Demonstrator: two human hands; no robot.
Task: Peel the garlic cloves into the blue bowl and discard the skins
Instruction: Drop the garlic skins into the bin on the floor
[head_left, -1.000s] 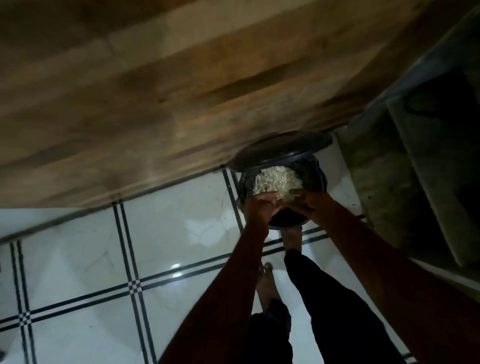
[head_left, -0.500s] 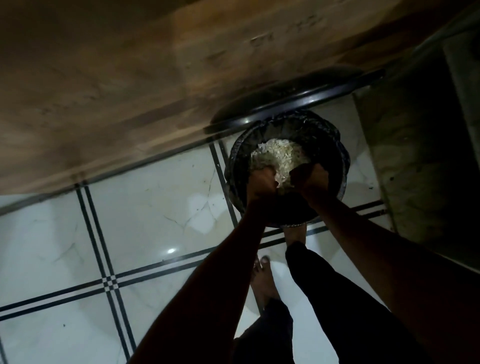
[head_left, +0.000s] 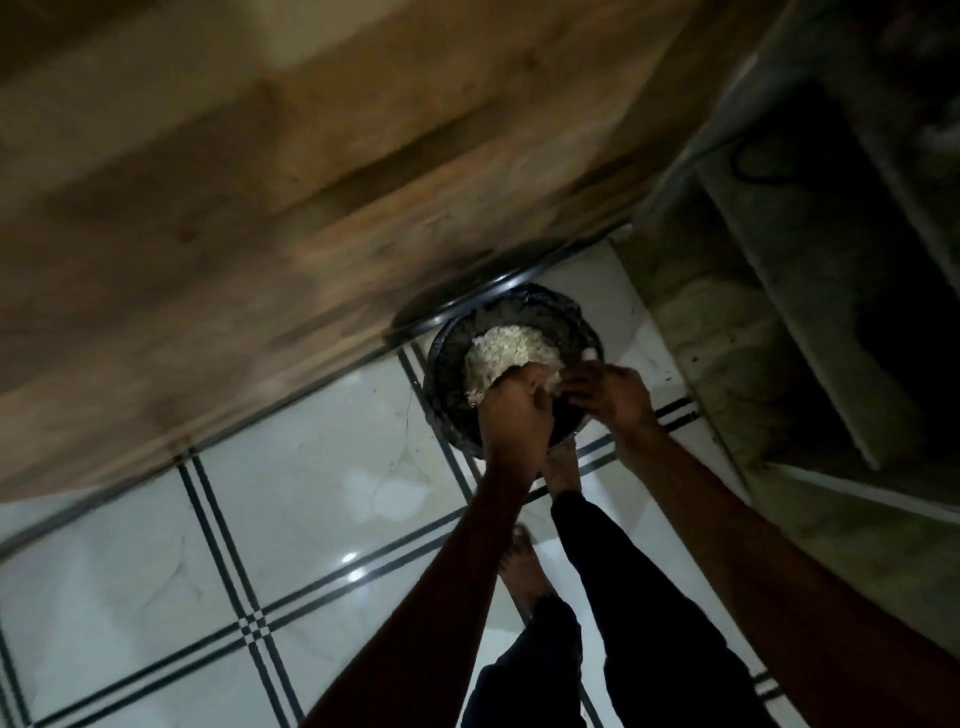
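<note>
Over the bin: both hands are held above a round dark bin (head_left: 441, 374) lined with a black bag, standing on the tiled floor (head_left: 291, 493) against the foot of a wooden cabinet front (head_left: 260, 182).
Garlic skins: a pale, flaky heap of garlic skins (head_left: 506, 351) lies inside the bin, toward its far side — the near edge of the heap is hidden behind the hands.
Left hand: the left hand (head_left: 514, 410) hovers over the near rim, back toward the camera, fingers bent downward into the bin opening; a pale scrap shows at its fingertips, but whether it grasps anything I cannot tell.
Right hand: the right hand (head_left: 610, 392) is just beside the left, fingers curled in and pointing toward the left hand's fingertips; its grip is also unclear in the dim, blurred view.
Bin lid: a dark round lid (head_left: 447, 306) stands raised behind the bin, leaning at the cabinet base.
Person: a bare foot (head_left: 563, 467) is set at the bin's near edge, the other foot (head_left: 524, 571) farther back — dark trousers (head_left: 639, 597) cover the legs.
Right of the bin: a grey stone ledge (head_left: 727, 364) rises beside it.
</note>
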